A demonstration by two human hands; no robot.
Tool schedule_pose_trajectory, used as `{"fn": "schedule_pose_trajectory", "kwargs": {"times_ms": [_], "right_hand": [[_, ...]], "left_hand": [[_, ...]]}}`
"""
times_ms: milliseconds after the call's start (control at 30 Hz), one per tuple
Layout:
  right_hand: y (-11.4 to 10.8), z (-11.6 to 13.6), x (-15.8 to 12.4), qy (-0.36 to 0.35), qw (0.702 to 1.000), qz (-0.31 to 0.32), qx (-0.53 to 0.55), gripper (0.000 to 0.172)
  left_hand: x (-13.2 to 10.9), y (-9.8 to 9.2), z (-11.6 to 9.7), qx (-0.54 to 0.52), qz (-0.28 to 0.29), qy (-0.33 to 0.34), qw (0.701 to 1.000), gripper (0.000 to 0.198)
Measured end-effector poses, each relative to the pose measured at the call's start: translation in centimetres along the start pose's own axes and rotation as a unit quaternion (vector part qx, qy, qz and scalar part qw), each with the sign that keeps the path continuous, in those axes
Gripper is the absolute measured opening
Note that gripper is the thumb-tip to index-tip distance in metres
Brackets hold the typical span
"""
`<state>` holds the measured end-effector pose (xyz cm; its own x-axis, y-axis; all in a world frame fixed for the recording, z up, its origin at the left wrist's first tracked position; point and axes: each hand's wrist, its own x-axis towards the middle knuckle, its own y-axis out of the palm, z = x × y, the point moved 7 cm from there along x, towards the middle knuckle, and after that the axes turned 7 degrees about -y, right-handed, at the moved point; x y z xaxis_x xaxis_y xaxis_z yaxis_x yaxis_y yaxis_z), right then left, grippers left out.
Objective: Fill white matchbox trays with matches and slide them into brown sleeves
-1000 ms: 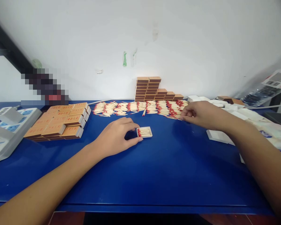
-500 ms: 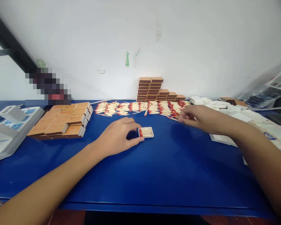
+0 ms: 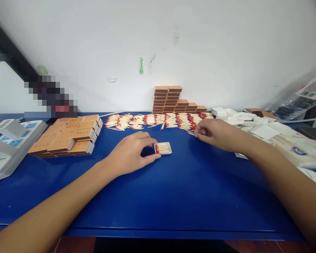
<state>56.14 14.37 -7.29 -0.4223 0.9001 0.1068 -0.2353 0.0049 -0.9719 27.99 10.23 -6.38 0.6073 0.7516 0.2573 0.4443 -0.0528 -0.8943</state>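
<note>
A small white matchbox tray (image 3: 167, 149) with red-tipped matches in it lies on the blue table. Thumb and fingers of my left hand (image 3: 135, 153) grip its left end. Behind it, a long row of loose matches (image 3: 149, 120) runs along the back of the table. At the right part of that row, my right hand (image 3: 213, 133) has its fingertips pinched on matches low over the tabletop; how many is too small to tell.
Orange matchboxes (image 3: 65, 135) are piled at the left, beside a white power strip (image 3: 20, 147). More boxes (image 3: 167, 100) are stacked against the wall. White trays (image 3: 264, 130) and a plastic packet (image 3: 298, 151) lie at the right, partly behind my right forearm.
My right hand has shifted slightly left along the row of matches, its fingers still pinched. The whole view has moved a little. My left hand still holds the tray.
</note>
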Motion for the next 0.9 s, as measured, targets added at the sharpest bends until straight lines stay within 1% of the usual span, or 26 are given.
{"fn": "schedule_pose_trajectory", "kwargs": {"times_ms": [133, 233, 300, 367, 467, 567, 633, 700, 900], "right_hand": [[0.3, 0.2, 0.1, -0.008, 1.0, 0.002, 0.008, 0.013], [0.3, 1.4, 0.2, -0.027, 0.999, 0.002, 0.021, 0.014], [0.2, 3.2, 0.1, -0.06, 0.997, -0.013, 0.037, 0.017], [-0.1, 5.7, -0.1, -0.102, 0.992, -0.044, 0.056, 0.02], [-0.1, 9.4, -0.6, -0.151, 0.982, -0.088, 0.071, 0.016], [0.5, 11.5, -0.9, -0.167, 0.98, -0.091, 0.049, 0.012], [1.0, 11.9, -0.9, -0.165, 0.982, -0.081, 0.035, 0.011], [1.1, 11.7, -0.9, -0.162, 0.983, -0.074, 0.033, 0.012], [0.3, 11.4, -1.1, -0.159, 0.981, -0.086, 0.063, 0.013]], "left_hand": [[-0.1, -0.1, 0.0, 0.002, -0.003, 0.004, 1.0, 0.031], [-0.1, 0.0, 0.0, 0.006, -0.004, 0.007, 1.0, 0.032], [-0.1, 0.0, -0.1, 0.007, -0.008, 0.011, 1.0, 0.032], [0.0, 0.1, -0.2, 0.005, -0.013, 0.014, 1.0, 0.031], [0.0, 0.3, -0.7, 0.001, -0.015, 0.02, 1.0, 0.03], [0.1, 0.5, -1.1, 0.001, -0.014, 0.024, 1.0, 0.031], [0.2, 0.6, -1.3, 0.001, -0.013, 0.028, 1.0, 0.031], [0.2, 0.6, -1.4, -0.003, -0.014, 0.028, 0.999, 0.032], [0.2, 0.7, -1.2, -0.011, -0.004, 0.021, 1.0, 0.029]]}}
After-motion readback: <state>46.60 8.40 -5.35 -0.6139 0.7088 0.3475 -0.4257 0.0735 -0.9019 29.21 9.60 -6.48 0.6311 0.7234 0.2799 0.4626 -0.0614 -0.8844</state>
